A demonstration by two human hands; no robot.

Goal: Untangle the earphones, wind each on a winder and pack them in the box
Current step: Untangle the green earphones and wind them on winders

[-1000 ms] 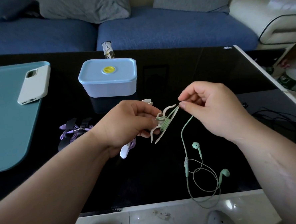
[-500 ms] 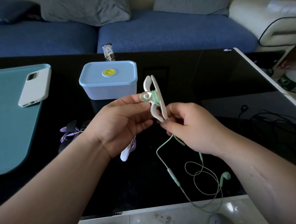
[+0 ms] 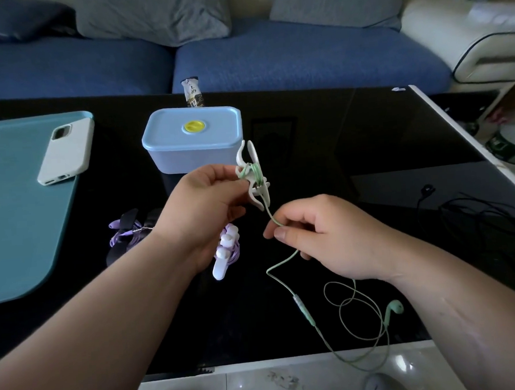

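My left hand (image 3: 204, 208) pinches a white bone-shaped winder (image 3: 252, 177), held upright above the black table, with a few turns of green cable round its waist. My right hand (image 3: 328, 235) pinches the green earphone cable (image 3: 280, 265) just below the winder. The rest of that cable hangs down to the inline remote (image 3: 304, 309) and loops to a green earbud (image 3: 393, 310) at the table's front edge. A white winder with purple earphones (image 3: 226, 254) lies under my left wrist. A black winder with purple cable (image 3: 126, 233) lies left of it. The pale blue box (image 3: 192, 138) stands shut behind.
A white phone (image 3: 66, 150) lies on a teal mat (image 3: 13, 209) at the left. A snack wrapper (image 3: 192, 93) stands behind the box. Black cables (image 3: 475, 220) lie at the right of the table (image 3: 336, 129). A blue sofa runs along the far side.
My left hand has turned the winder upright and raised it. My right hand has moved down and slid along the green cable, drawing more of it off the table.
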